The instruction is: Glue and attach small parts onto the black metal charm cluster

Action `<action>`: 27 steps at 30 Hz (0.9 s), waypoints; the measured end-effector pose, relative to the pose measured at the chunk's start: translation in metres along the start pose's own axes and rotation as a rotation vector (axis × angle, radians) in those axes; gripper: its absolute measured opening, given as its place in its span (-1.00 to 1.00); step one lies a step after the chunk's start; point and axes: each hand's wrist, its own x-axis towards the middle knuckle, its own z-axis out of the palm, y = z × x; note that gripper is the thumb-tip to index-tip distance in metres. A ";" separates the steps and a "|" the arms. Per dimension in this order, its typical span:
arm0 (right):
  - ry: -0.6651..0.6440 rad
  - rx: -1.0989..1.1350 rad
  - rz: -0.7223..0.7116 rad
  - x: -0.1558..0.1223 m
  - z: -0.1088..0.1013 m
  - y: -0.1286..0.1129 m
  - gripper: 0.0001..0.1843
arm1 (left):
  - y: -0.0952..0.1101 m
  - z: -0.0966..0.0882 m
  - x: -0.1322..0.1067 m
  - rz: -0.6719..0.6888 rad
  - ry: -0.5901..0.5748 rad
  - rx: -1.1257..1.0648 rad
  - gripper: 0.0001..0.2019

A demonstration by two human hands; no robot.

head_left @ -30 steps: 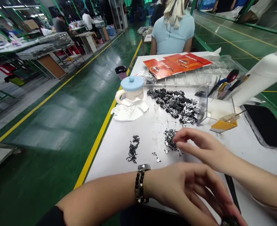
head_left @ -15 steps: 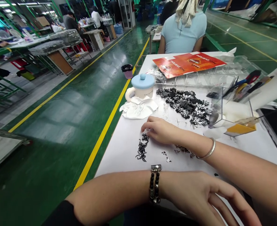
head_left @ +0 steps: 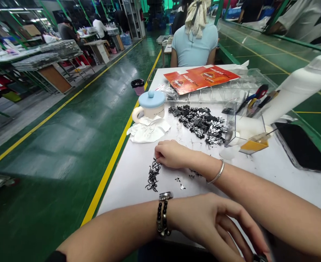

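Observation:
My right hand [head_left: 173, 154], with a silver bangle at its wrist, rests on the white table with its fingers drawn together. Its fingertips touch the upper end of a small pile of thin, curved black pieces [head_left: 153, 175]; whatever they pinch is hidden. Lower down, my left hand [head_left: 206, 222] wears a watch and a beaded bracelet. Its fingers curl toward the bottom edge, where a small dark object [head_left: 259, 258] shows at the fingertips, mostly cut off. Tiny shiny bits [head_left: 181, 185] lie between my hands. A heap of black and silver parts [head_left: 200, 122] lies farther back.
A blue-lidded mug [head_left: 152, 103] and crumpled white tissue [head_left: 149, 130] stand near the table's left edge. Red-orange sheets [head_left: 201, 78] lie on a clear tray. On the right are a tool holder [head_left: 248, 125], a white bottle [head_left: 299, 85] and a phone [head_left: 304, 145]. A person sits ahead.
The view has swung right, so the table sits farther left. My right fingers have closed together at the black pile. A dark object now shows at my left fingertips.

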 end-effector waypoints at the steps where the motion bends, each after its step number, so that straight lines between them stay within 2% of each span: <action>1: -0.009 -0.028 0.015 0.000 -0.001 -0.003 -0.76 | -0.002 -0.001 0.000 -0.011 0.011 0.001 -0.49; 5: -0.022 -0.128 0.035 -0.002 -0.001 -0.015 -0.74 | -0.007 -0.001 0.001 -0.011 0.043 0.001 -0.38; 9: 0.029 -0.187 0.013 -0.007 0.004 -0.020 -0.75 | -0.005 0.003 -0.003 -0.026 0.004 0.021 -0.47; 13: 0.100 -0.215 -0.024 -0.013 0.005 -0.018 -0.76 | 0.000 0.004 -0.005 -0.046 0.002 0.070 -0.46; 20: 0.091 -0.306 -0.039 -0.018 0.001 -0.016 -0.76 | -0.012 -0.010 0.002 -0.040 0.021 0.053 -0.38; 23: 0.123 -0.361 0.012 -0.015 -0.018 -0.018 -0.76 | -0.017 -0.015 0.003 0.004 0.043 0.061 -0.43; 25: 0.164 -0.400 0.067 -0.011 -0.045 -0.015 -0.76 | -0.017 -0.014 0.003 0.037 0.064 0.055 -0.48; 27: 0.217 -0.432 0.147 -0.008 -0.080 -0.003 -0.74 | -0.015 -0.011 0.004 0.073 0.102 0.027 -0.54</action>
